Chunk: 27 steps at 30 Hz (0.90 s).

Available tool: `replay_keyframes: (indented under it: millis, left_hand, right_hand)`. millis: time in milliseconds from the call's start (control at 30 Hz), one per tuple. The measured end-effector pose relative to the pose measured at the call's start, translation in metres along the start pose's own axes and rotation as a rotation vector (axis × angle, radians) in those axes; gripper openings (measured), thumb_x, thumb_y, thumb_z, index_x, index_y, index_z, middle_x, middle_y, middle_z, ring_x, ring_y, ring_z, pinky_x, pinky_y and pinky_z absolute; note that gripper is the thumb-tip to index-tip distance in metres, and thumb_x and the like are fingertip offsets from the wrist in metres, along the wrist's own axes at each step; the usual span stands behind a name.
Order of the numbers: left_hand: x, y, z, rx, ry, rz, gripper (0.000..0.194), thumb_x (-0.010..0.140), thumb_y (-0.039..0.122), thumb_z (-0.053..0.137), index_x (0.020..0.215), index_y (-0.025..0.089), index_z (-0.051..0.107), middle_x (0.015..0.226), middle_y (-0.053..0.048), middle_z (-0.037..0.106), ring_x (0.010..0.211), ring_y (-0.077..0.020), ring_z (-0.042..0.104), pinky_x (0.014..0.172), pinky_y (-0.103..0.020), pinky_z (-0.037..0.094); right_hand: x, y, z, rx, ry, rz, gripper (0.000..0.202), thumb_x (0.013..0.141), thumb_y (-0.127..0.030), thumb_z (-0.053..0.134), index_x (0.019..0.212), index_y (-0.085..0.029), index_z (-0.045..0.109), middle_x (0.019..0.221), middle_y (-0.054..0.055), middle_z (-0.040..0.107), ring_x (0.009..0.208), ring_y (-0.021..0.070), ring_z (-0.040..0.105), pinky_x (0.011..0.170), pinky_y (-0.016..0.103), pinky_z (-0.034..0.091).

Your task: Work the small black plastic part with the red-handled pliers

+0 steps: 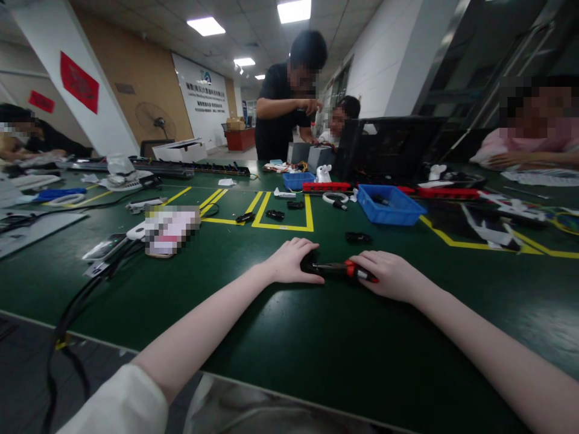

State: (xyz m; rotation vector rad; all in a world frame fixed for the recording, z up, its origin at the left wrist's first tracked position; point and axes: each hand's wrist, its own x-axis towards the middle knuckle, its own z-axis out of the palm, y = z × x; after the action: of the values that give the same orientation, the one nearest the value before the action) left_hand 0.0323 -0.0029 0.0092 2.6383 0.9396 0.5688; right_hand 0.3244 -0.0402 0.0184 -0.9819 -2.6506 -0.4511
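My right hand [384, 272] is closed round the red-and-black handles of a pair of pliers [350, 269], whose jaws point left. The jaw tips reach a small black part [309, 264] in my left hand [292, 260]. Its fingers and thumb curve round the part from both sides; whether the jaws grip it I cannot tell. Just beyond my hands, a similar black piece [358, 237] lies on the green table [271, 325]. Farther off, more black pieces [275, 214] lie in and beside a yellow-taped rectangle [283, 228].
Right of the taped area stands a blue bin [389, 205], with a coiled white cable [335, 198] beside it. A phone [172, 231] and black cables [85, 289] occupy the left. Across the table, a standing person [283, 102] works near grey boxes [316, 158]; other people sit around.
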Motion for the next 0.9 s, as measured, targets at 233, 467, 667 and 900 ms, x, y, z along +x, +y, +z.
replay_keyframes:
  millis: [233, 467, 667, 900]
  left_hand:
    - [-0.003, 0.004, -0.003, 0.030, -0.007, 0.022, 0.074, 0.081, 0.064, 0.067, 0.137, 0.018, 0.051, 0.131, -0.011, 0.057, 0.118, -0.0282, 0.054, 0.099, -0.043, 0.043]
    - [-0.004, 0.005, -0.005, 0.032, -0.013, 0.118, 0.050, 0.090, 0.049, 0.063, 0.128, 0.018, 0.057, 0.126, -0.009, 0.059, 0.112, -0.0246, 0.057, 0.097, -0.038, 0.043]
    - [-0.005, 0.007, -0.005, 0.057, -0.014, 0.107, 0.053, 0.090, 0.049, 0.063, 0.131, 0.018, 0.053, 0.126, -0.010, 0.059, 0.112, -0.0253, 0.058, 0.096, -0.039, 0.042]
    - [-0.019, 0.046, -0.037, -0.087, 0.215, 0.073, 0.023, 0.090, 0.040, 0.061, 0.103, 0.021, 0.064, 0.111, -0.006, 0.066, 0.109, -0.0233, 0.059, 0.102, -0.042, 0.039]
  right_hand:
    - [0.000, -0.002, -0.003, 0.021, -0.003, 0.018, 0.030, 0.085, -0.024, 0.056, 0.112, -0.016, 0.066, 0.099, 0.011, 0.073, 0.083, 0.0211, 0.069, 0.072, 0.034, 0.055]
    - [-0.003, -0.001, -0.001, -0.012, 0.051, 0.030, 0.034, 0.085, -0.025, 0.056, 0.117, -0.016, 0.064, 0.107, 0.012, 0.072, 0.089, 0.0221, 0.068, 0.078, 0.035, 0.054]
    - [-0.005, -0.001, -0.001, -0.059, 0.120, 0.063, 0.038, 0.083, -0.025, 0.058, 0.120, -0.016, 0.064, 0.111, 0.014, 0.071, 0.098, 0.0265, 0.066, 0.085, 0.042, 0.053]
    - [-0.007, -0.003, -0.003, -0.135, 0.184, 0.088, 0.048, 0.083, -0.023, 0.058, 0.130, -0.016, 0.058, 0.116, 0.016, 0.068, 0.106, 0.0299, 0.063, 0.088, 0.045, 0.050]
